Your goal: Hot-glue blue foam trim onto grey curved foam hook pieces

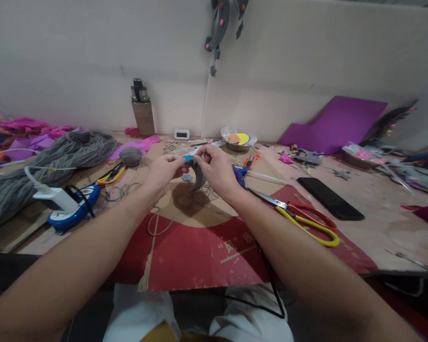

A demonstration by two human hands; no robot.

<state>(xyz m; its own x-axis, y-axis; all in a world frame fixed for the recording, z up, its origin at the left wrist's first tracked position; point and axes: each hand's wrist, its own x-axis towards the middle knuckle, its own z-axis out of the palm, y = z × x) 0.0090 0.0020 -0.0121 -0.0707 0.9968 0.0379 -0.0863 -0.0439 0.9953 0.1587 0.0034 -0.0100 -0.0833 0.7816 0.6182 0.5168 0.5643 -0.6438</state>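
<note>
My left hand [167,172] is closed, its thumb and fingertips pinching a small blue piece [188,158], perhaps felt. Right beside it, my right hand [218,169] is closed around the top of a grey crescent [199,179], which hangs down from the fingers. Where the blue piece meets the crescent is hidden by my fingertips. Below them lies a cardboard sheet [207,256] with a red printed part and loose grey yarn [157,230] on it. Partly behind my right wrist is a blue glue gun [239,175].
Scissors [299,216] with red and yellow handles and a black phone [330,198] lie to the right. Left are a grey yarn skein [67,152], a yellow cutter [111,175] and a blue power strip [74,209]. A purple sheet [331,123] leans against the wall.
</note>
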